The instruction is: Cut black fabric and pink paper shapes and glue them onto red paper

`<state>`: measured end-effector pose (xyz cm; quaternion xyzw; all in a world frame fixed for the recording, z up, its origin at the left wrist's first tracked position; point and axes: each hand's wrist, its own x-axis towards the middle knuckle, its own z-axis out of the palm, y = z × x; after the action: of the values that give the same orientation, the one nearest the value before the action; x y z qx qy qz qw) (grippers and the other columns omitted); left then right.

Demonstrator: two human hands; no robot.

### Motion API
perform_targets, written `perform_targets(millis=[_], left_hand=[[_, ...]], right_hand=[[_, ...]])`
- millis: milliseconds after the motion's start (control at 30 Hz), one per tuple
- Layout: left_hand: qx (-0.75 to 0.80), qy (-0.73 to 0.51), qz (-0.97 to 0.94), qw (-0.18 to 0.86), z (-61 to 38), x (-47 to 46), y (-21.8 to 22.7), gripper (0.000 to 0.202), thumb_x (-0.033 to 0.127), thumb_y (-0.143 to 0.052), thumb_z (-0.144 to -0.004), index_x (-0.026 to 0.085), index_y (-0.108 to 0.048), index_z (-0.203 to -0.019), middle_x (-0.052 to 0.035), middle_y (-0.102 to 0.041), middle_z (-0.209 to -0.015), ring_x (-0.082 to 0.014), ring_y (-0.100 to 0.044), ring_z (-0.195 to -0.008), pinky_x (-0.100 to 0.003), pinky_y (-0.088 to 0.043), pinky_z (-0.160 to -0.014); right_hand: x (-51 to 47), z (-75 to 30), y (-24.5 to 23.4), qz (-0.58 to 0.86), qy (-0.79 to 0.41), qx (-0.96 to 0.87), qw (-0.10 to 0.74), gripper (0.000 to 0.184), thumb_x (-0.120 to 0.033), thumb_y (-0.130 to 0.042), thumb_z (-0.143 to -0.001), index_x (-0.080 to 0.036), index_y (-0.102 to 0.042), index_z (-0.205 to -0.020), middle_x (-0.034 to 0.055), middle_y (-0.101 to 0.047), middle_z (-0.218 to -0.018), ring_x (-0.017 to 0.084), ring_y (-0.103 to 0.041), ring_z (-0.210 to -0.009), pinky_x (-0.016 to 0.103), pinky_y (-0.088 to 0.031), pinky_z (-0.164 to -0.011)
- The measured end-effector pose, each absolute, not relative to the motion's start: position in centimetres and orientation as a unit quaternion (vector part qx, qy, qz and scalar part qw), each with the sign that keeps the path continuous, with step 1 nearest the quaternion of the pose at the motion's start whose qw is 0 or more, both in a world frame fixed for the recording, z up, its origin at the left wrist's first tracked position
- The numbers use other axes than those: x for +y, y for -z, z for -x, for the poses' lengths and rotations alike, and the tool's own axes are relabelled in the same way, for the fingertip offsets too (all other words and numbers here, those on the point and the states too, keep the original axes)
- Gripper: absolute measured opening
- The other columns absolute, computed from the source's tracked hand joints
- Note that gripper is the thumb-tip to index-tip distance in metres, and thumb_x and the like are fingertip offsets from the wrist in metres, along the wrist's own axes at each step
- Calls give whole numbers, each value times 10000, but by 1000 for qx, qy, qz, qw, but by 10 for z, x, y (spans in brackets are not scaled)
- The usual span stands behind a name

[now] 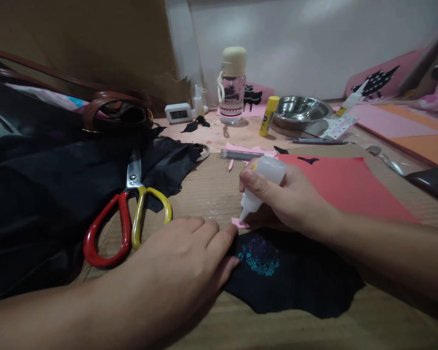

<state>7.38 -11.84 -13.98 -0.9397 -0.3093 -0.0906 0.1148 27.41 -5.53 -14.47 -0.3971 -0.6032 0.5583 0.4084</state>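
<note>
My right hand (288, 194) is closed around a white glue bottle (261, 182), tilted nozzle down. Its tip meets a small pink paper piece (240, 223) on the cardboard. Palm down, my left hand (193, 257) lies with its index fingertip at the left end of that piece. The left thumb is apart from the index finger, beside a black fabric piece (295, 277) with teal and purple glitter print. Part of the left fingers is hidden under the hand. Left of this hand are scissors (133, 180) with one red and one yellow handle.
Black fabric (40, 194) and a brown-strapped bag (109, 107) fill the left side. Red paper (336, 180) lies right of the bottle. Behind are a cutter knife (243, 154), glue stick (269, 116), water bottle (233, 87), metal bowl (302, 111) and digital clock (178, 113).
</note>
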Motion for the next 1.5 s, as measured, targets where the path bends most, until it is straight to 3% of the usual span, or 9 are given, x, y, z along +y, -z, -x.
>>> perform_targets(millis=[133,267,400,467,600,833,1000,1233,1500], left_hand=[[-309,84,941,112,-75,-118,139,314,236,-415,-1026,92,-666,-1149,-46,-689,-803,-245,-644,-654,-413,-533,-583],[-315,66,940,111,-75,-120,133,317,225,-411,-1025,111,-692,-1118,-47,-705,-809,-242,-653,-668,-400,-539,-594],[-307,69,940,130,-75,-122,130,341,213,-394,-1026,94,-693,-1142,-70,-726,-844,-244,-657,-672,-393,-532,-583],[-306,75,940,130,-75,-121,132,336,225,-408,-1025,85,-686,-1154,-73,-726,-849,-248,-661,-675,-400,-537,-587],[-310,82,938,128,-73,-120,139,327,235,-422,-1023,77,-663,-1178,-59,-703,-794,-249,-654,-660,-403,-534,-591],[-299,73,941,143,-74,-119,139,330,209,-399,-1022,83,-662,-1178,-76,-724,-836,-243,-669,-674,-390,-531,-599],[-312,69,939,129,-74,-119,138,311,214,-428,-1007,93,-670,-1160,-66,-714,-801,-240,-664,-639,-385,-535,-569],[-313,63,939,124,-74,-118,138,311,220,-448,-1002,86,-650,-1197,-75,-720,-825,-246,-674,-664,-389,-548,-585],[-312,70,939,125,-74,-119,138,314,225,-414,-1014,89,-653,-1167,-62,-695,-786,-244,-654,-639,-391,-541,-578]], right_hand=[[-55,-275,141,411,-512,-623,425,513,-702,-724,-779,-226,-553,-690,-27,-530,-587,122,-526,-492,237,-477,-421],[-49,-277,137,411,-402,-661,481,461,-676,-682,-837,-224,-637,-757,3,-615,-704,156,-601,-634,276,-518,-554],[-42,-277,136,382,-340,-706,490,182,-377,-742,-874,-246,-691,-990,25,-725,-1090,219,-667,-1017,345,-543,-856],[-41,-276,137,369,-330,-722,484,237,-227,-716,-865,-257,-668,-1095,20,-693,-1233,223,-646,-1090,362,-519,-908],[-43,-274,141,352,-408,-699,471,240,-271,-646,-906,-225,-581,-1132,31,-679,-1001,185,-627,-800,333,-505,-702],[-52,-274,139,378,-484,-627,479,326,-455,-741,-869,-261,-480,-874,-77,-523,-637,112,-486,-520,239,-376,-464],[-54,-276,136,387,-470,-648,458,390,-519,-754,-847,-244,-505,-728,-51,-518,-605,126,-502,-534,245,-401,-472],[-52,-275,137,381,-478,-655,444,526,-720,-671,-812,-223,-554,-690,-32,-507,-618,122,-482,-546,244,-407,-482],[-54,-277,142,374,-537,-644,397,431,-619,-719,-835,-224,-600,-713,-36,-533,-602,123,-517,-515,233,-453,-444]])
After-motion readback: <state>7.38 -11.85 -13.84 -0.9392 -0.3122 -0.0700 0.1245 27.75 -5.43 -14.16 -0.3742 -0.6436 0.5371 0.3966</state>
